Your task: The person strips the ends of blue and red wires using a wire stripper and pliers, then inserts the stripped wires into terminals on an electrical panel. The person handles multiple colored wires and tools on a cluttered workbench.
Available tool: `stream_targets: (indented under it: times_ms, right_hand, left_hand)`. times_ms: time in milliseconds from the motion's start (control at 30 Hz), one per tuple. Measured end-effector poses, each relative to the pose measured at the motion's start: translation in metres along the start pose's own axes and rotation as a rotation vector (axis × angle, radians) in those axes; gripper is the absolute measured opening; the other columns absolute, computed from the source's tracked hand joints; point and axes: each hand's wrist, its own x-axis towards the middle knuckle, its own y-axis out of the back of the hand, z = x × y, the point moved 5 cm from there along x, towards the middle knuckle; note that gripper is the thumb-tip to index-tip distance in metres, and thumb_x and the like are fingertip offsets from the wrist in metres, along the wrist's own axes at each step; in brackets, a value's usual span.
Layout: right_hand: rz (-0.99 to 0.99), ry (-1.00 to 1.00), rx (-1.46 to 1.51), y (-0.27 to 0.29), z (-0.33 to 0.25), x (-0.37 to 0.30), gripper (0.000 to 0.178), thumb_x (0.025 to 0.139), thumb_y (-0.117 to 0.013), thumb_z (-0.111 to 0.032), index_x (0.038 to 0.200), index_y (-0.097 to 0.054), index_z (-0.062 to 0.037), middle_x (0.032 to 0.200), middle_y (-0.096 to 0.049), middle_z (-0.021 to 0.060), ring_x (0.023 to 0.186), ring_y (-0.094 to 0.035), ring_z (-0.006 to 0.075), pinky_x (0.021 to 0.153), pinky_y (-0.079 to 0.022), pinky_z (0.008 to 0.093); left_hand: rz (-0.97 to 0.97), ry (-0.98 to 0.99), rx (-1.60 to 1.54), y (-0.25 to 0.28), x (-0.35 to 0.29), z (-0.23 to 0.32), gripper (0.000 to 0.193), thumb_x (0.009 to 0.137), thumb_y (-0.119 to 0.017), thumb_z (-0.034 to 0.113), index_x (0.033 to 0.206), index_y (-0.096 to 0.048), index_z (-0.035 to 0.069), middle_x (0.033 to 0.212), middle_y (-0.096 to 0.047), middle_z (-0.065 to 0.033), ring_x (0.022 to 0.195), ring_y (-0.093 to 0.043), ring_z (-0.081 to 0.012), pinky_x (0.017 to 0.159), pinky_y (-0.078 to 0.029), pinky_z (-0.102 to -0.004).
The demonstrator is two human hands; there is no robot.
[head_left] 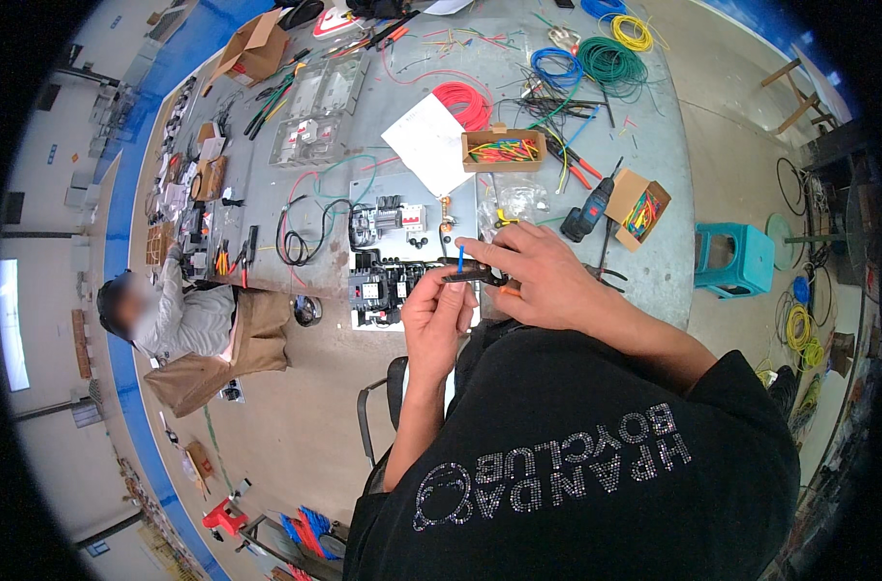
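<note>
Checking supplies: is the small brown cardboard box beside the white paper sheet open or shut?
The small brown cardboard box is open: thin multicoloured pieces show inside.

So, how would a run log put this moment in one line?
right hand: holding hand tool | left hand: at tool's head | thin blue piece: at tool's head | electrical panel: nearby
</note>
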Motion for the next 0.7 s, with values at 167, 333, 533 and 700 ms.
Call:
stream_targets:
  times_ms: [167, 333, 533, 700]
  right_hand:
    - [0.000, 0.015, -0.040, -0.0002, 0.0002, -0.0005, 0.071, 0.077, -0.072, -0.022, 0.145, -0.054, -0.0166, 0.099, -0.057, 0.0122, 0.095, -0.056, 0.0316, 0.084, -0.046, 0.0438]
    - [-0.001, 0.000, -0.047, -0.0009, -0.0004, 0.0004, 0.069, 0.076, -0.072, -0.020, 0.143, -0.056, -0.0167, 0.098, -0.056, 0.0123, 0.096, -0.056, 0.0307, 0.087, -0.045, 0.0444]
    - [-0.013, 0.008, -0.051, -0.0024, -0.0001, 0.0003, 0.069, 0.077, -0.073, -0.021, 0.144, -0.055, -0.0167, 0.097, -0.057, 0.0122, 0.097, -0.056, 0.0306, 0.087, -0.045, 0.0444]
    - [-0.021, 0.000, -0.034, -0.0027, 0.0010, 0.0000, 0.069, 0.078, -0.073, -0.022, 0.144, -0.055, -0.0171, 0.098, -0.056, 0.0120, 0.096, -0.056, 0.0306, 0.087, -0.045, 0.0444]
  left_hand:
    - [0.019, 0.033, -0.033, -0.0014, 0.0003, -0.0026, 0.017, 0.105, -0.053, 0.014, 0.112, -0.063, 0.002, 0.075, -0.057, -0.0018, 0.052, -0.038, -0.0042, 0.045, -0.027, -0.0204]
    - [0.025, 0.033, -0.046, -0.0012, 0.0006, -0.0042, 0.016, 0.105, -0.055, 0.013, 0.111, -0.063, 0.002, 0.075, -0.058, -0.0015, 0.052, -0.038, -0.0037, 0.045, -0.026, -0.0201]
    - [0.026, 0.024, -0.021, 0.0017, -0.0007, -0.0065, 0.014, 0.103, -0.056, 0.011, 0.110, -0.064, 0.002, 0.075, -0.058, -0.0010, 0.052, -0.037, -0.0028, 0.045, -0.025, -0.0197]
    - [0.025, 0.011, -0.023, -0.0002, -0.0004, -0.0059, 0.014, 0.103, -0.056, 0.011, 0.110, -0.064, 0.001, 0.075, -0.058, -0.0009, 0.052, -0.036, -0.0023, 0.045, -0.024, -0.0196]
